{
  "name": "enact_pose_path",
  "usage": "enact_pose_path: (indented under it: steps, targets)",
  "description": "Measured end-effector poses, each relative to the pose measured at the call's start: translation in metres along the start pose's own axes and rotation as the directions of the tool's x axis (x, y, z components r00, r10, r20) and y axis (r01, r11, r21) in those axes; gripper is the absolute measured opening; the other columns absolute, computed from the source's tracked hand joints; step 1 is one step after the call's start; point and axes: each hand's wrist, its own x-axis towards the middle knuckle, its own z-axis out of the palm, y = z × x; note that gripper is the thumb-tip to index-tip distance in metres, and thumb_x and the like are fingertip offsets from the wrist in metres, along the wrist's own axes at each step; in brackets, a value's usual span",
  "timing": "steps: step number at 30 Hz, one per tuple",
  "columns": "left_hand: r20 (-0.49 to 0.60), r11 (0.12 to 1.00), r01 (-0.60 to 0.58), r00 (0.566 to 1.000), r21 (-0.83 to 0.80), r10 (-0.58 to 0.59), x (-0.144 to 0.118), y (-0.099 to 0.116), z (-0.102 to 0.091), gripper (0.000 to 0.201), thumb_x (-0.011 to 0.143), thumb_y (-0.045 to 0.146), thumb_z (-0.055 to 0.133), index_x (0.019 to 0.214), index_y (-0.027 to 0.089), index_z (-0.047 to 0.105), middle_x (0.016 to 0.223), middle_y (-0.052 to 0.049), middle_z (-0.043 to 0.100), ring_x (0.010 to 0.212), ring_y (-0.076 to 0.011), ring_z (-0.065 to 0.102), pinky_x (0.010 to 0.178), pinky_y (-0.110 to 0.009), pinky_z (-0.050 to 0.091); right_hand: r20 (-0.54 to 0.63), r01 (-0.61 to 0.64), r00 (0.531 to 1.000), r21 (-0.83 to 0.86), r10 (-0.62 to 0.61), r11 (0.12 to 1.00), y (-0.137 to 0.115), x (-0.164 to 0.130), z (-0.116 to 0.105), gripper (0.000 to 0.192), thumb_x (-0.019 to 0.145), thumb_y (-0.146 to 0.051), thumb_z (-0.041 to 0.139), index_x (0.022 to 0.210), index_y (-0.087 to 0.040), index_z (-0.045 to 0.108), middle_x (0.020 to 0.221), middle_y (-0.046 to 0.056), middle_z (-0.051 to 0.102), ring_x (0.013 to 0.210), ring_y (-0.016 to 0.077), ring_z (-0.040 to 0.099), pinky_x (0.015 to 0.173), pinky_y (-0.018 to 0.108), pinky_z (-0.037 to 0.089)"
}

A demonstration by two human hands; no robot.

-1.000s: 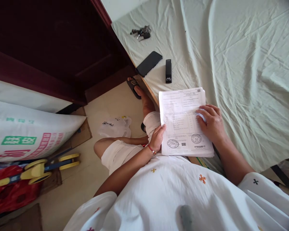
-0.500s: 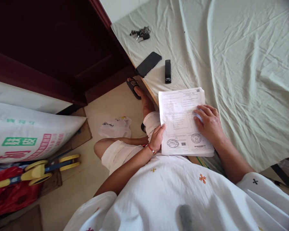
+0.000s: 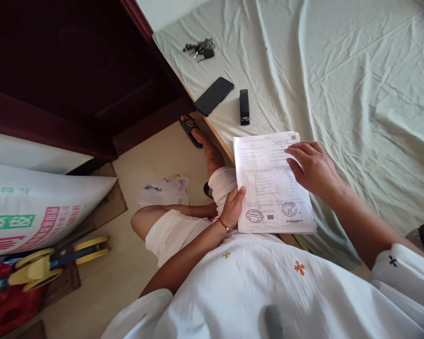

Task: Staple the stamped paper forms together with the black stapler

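Note:
A stack of printed papers (image 3: 256, 160) lies partly over the bed or table edge, close to my lap. Its top sheet bears lines of text, two oval stamps and small square codes. My left hand (image 3: 234, 206), with a red string at the wrist, grips the stack's lower left edge, thumb on top and fingers hidden beneath. Over the upper right edge is my right hand (image 3: 313, 167), open, fingers bent a little and holding nothing; whether its fingertips touch the sheet I cannot tell. Beyond the papers lies a black stapler (image 3: 244, 107).
A black phone (image 3: 214, 96) and a bunch of keys (image 3: 202, 48) rest on the pale cloth (image 3: 356, 94). Left, on the floor, are a plastic bag (image 3: 166, 190), a big white sack (image 3: 49, 197) and a yellow-and-blue wheeled thing (image 3: 38, 268). A dark red door (image 3: 74, 61) stands behind.
My right hand has moved up the page from its middle right, towards the upper right edge. My left hand keeps its hold on the papers. The view has shifted slightly.

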Motion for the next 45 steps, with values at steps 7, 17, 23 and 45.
enact_pose_path:
  steps: [7,17,23,45]
  targets:
    - [0.025,0.996,-0.03,0.999,0.085,0.028,0.001,0.006,-0.002,0.056,0.089,0.066,0.069,0.117,0.017,0.077,0.127,-0.012,0.077,0.122,-0.0306,0.069,0.112,-0.043,0.049,0.018,0.066,0.998,-0.041,-0.065,0.997,-0.001,0.074,0.047,0.036,0.105,-0.027,0.042,0.128,-0.021,0.068,0.134,0.014,0.068,0.132,0.036,0.052,0.101,0.057,0.047]
    - [0.017,0.996,0.014,1.0,0.093,-0.015,0.004,0.002,-0.007,0.053,0.095,0.064,0.061,0.116,0.019,0.078,0.125,-0.01,0.078,0.124,-0.0298,0.068,0.112,-0.041,0.048,0.069,0.064,0.996,-0.094,-0.058,0.993,0.003,0.083,0.058,0.029,0.103,-0.028,0.045,0.113,-0.018,0.071,0.114,0.016,0.067,0.117,0.0366,0.051,0.091,0.053,0.048]
    - [0.009,0.995,0.036,0.999,0.096,-0.037,0.006,0.006,-0.004,0.055,0.092,0.067,0.063,0.11,0.018,0.079,0.116,-0.011,0.079,0.121,-0.0304,0.068,0.11,-0.041,0.048,0.083,0.032,0.996,-0.102,-0.024,0.994,0.003,0.09,0.06,0.029,0.104,-0.029,0.044,0.104,-0.018,0.071,0.107,0.016,0.065,0.108,0.0342,0.052,0.09,0.05,0.047]
    - [0.011,0.884,-0.117,0.992,0.454,0.126,0.044,0.084,-0.013,0.037,0.101,0.058,0.056,0.109,0.024,0.069,0.109,-0.006,0.076,0.1,-0.0224,0.067,0.093,-0.032,0.051,0.042,0.135,0.985,0.39,-0.164,0.911,0.022,0.121,0.061,0.03,0.107,-0.033,0.043,0.092,-0.019,0.065,0.084,0.006,0.07,0.082,0.0199,0.062,0.083,0.035,0.047]
